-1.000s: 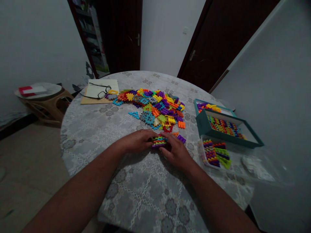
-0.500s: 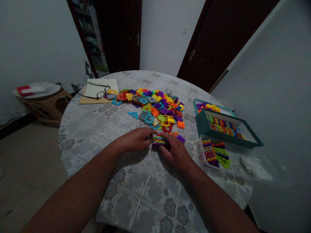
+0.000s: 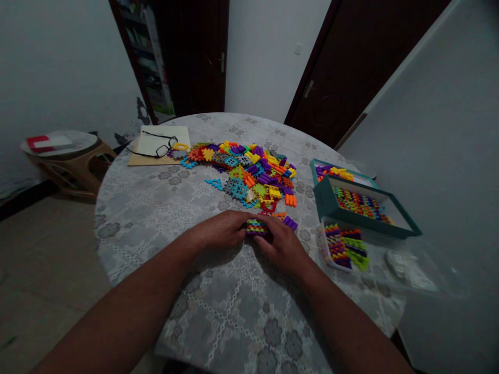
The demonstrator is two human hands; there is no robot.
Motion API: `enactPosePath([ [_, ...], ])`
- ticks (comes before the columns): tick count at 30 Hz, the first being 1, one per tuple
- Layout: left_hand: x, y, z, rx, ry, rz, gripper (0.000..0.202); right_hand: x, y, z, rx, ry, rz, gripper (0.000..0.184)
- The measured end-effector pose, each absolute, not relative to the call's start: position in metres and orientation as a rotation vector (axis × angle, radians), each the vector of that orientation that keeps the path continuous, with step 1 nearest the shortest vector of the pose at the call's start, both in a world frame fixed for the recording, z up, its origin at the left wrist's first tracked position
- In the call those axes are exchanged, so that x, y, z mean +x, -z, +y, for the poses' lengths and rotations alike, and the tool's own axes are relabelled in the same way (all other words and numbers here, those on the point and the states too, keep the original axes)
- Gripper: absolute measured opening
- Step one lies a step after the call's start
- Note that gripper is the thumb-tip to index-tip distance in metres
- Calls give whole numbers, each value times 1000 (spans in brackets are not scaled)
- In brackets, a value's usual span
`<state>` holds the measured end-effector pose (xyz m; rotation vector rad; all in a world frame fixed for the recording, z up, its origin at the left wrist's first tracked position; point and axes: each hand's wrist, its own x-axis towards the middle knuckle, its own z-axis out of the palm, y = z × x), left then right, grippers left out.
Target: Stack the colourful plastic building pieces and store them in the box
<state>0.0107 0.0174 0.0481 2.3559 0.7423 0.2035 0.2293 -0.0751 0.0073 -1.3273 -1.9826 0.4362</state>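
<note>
A small stack of interlocked coloured plastic pieces (image 3: 256, 227) rests on the round table (image 3: 156, 208), pinched between both hands. My left hand (image 3: 220, 229) grips its left side with curled fingers. From the right, my right hand (image 3: 283, 245) closes on the same stack. Just beyond lies a wide pile of loose coloured building pieces (image 3: 249, 171). A purple piece (image 3: 290, 223) lies right beside my right hand.
A teal box (image 3: 331, 205) holding sorted pieces stands at the right, its lid (image 3: 343, 174) behind it and a clear tray of stacked pieces (image 3: 345, 246) in front. Glasses (image 3: 158, 148) on a notebook lie at the far left. A low stool (image 3: 70, 158) stands beside the table.
Half a second ago my left hand had loosened and lifted off the stack; now it is pressed against it again. My right hand stayed on the stack.
</note>
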Motion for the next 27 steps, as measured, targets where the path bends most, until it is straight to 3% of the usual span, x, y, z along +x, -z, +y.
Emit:
enactPosePath([
  [7, 7, -48, 18, 2351, -113, 746, 37, 228, -11, -76, -1375, -468, -2002, 42],
  [13, 13, -37, 20, 2386, -200, 750, 18, 229, -16, -72, -1469, -474, -2037, 37],
  [17, 15, -28, 25, 2391, -279, 695, 18, 225, -34, -70, -1625, -385, -2161, 29],
  [27, 16, -31, 25, 2400, -251, 702, 22, 216, -66, -62, -1818, -255, -2442, 29],
])
